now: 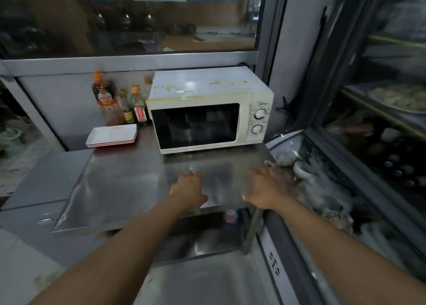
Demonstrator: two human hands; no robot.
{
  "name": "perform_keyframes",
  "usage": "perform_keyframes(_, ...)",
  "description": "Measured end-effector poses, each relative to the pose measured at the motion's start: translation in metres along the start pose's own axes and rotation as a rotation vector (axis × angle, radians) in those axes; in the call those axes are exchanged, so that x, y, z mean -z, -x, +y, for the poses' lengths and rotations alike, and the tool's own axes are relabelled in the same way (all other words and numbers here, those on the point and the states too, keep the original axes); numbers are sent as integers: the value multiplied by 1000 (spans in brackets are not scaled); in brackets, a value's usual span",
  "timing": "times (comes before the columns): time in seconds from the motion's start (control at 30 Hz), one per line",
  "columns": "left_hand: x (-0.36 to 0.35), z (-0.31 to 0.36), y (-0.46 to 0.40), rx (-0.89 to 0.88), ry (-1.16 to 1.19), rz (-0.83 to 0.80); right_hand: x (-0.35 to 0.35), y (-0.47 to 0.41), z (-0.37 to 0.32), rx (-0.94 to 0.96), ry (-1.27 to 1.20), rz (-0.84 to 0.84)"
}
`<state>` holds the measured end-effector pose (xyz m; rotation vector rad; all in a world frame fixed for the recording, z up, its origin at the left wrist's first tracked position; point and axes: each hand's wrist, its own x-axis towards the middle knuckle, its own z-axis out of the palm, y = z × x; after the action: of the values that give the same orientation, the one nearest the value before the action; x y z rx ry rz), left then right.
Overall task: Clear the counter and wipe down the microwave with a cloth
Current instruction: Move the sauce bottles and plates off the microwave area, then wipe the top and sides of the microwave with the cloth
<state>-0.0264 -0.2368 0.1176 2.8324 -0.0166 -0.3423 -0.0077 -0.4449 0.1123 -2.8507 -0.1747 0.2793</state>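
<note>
A white microwave [207,111] with yellowish stains on its top stands at the back right of the steel counter [119,185], door closed. My left hand [189,188] rests near the counter's front edge with fingers curled under and nothing visible in it. My right hand [265,187] lies at the counter's right edge, fingers over a crumpled brownish cloth [284,174]. Both hands are well in front of the microwave and apart from it. The picture is motion-blurred.
Several sauce bottles [106,97] stand left of the microwave against the back wall. A stack of white rectangular plates [111,135] lies in front of them. On the right, a bin of white crockery [299,166] sits beside a glass-door fridge [380,120]. A lower shelf [207,242] runs under the counter.
</note>
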Motion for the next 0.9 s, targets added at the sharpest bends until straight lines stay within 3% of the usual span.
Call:
perform_keyframes(0.2, -15, 55, -24, -59, -25, -3, 13, -12, 72, 7, -19, 41)
perform_keyframes(0.37, -32, 102, -60, 1, -32, -31, 13, -45, 130, -100, -87, 0)
perform_keyframes(0.5, -50, 131, -93, 46, -12, -70, 2, -82, 163, -27, -134, -50)
perform_keyframes(0.7, -78, 146, -120, 112, -6, -105, -32, -123, 184, -76, -266, -112)
perform_keyframes(0.9, -88, 147, -131, 138, -13, -113, -57, -145, 185, -144, -386, 29)
